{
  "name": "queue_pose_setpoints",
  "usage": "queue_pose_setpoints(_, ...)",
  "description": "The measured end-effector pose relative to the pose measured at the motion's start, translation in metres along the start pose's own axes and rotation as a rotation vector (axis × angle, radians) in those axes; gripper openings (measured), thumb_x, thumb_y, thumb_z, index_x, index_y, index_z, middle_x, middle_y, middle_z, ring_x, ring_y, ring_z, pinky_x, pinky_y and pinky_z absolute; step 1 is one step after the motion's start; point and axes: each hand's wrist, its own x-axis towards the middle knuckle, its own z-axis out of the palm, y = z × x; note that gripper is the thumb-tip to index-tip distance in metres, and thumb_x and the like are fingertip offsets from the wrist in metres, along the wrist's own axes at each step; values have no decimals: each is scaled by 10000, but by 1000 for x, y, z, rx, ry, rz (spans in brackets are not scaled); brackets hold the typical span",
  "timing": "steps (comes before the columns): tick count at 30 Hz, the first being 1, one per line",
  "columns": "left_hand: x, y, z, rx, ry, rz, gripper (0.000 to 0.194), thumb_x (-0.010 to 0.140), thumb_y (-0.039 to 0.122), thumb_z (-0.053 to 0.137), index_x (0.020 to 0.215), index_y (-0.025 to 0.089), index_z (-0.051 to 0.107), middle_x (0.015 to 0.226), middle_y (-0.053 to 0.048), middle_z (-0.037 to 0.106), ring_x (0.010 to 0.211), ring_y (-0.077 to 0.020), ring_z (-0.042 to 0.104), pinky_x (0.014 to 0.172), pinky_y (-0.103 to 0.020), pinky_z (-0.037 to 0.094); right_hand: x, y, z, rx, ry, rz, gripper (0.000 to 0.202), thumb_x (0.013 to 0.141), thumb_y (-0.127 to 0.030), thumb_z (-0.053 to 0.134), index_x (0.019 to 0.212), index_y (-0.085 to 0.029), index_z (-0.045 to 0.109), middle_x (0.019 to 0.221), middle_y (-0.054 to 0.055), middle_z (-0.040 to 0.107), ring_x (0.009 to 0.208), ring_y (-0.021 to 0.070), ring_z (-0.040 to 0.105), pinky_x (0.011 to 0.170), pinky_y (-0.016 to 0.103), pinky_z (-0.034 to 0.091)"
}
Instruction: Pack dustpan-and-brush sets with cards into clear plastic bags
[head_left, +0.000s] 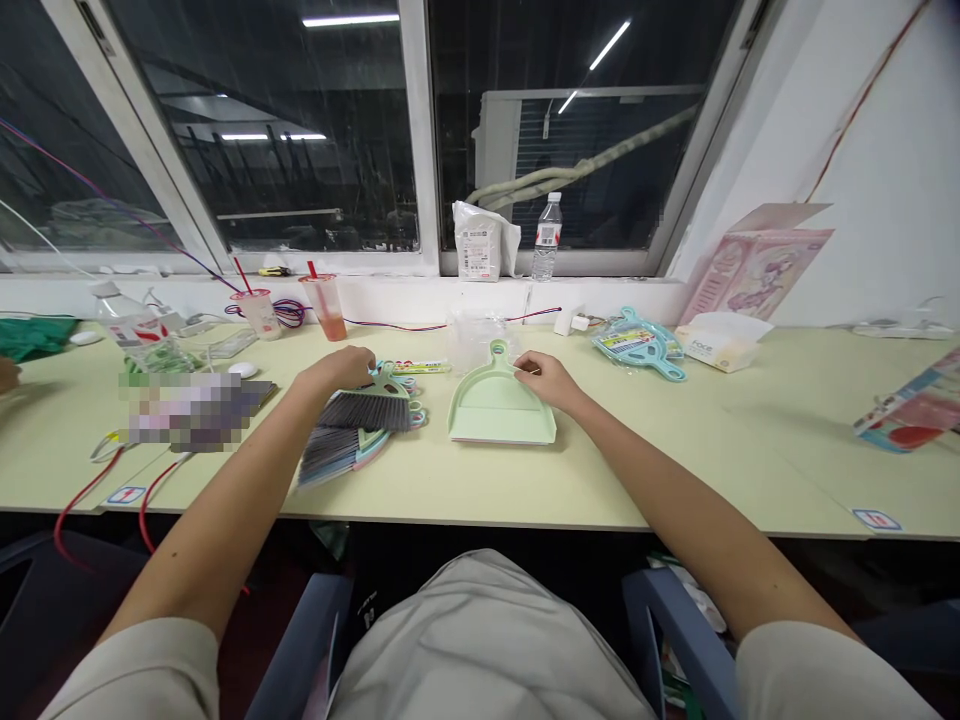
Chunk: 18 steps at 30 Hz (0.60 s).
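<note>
A light green dustpan point(501, 400) lies on the table in front of me, its handle pointing away. My right hand point(541, 374) is closed with its fingertips at the dustpan's upper right edge, beside the handle. On the left, my left hand point(352, 367) is closed on a small green brush point(369, 408) with dark grey bristles. This brush lies over a stack of other brushes point(330, 452), with grey bristles and green, pink and blue parts. Clear plastic wrapping point(474, 340) sits behind the dustpan.
Blue dustpan sets in plastic point(637, 345), a tissue pack point(721, 340) and a pink box point(757, 265) stand right. Drink cups point(324, 305), a large bottle point(139, 325) and cables are left. Part of another person's hand point(7, 375) shows at the left edge.
</note>
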Motion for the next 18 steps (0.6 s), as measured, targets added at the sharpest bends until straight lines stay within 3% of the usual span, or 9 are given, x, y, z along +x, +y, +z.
queue_pose_setpoints(10,8,-15,13,-111,23,158,172,742,309,592,784,216,730,875,-58,765,733,-200,622,641,-280,380,-1,-2,2,37,114,-10,83,759,-299,665,745,-223,634,787,3,678,771,189,627,751,332,495)
queue_pose_setpoints(18,-16,-9,-6,-136,145,197,207,792,317,558,694,211,706,755,-79,721,632,-198,559,641,-312,361,0,-7,3,118,245,68,174,758,-376,723,720,-211,683,822,35,726,719,189,612,706,337,484)
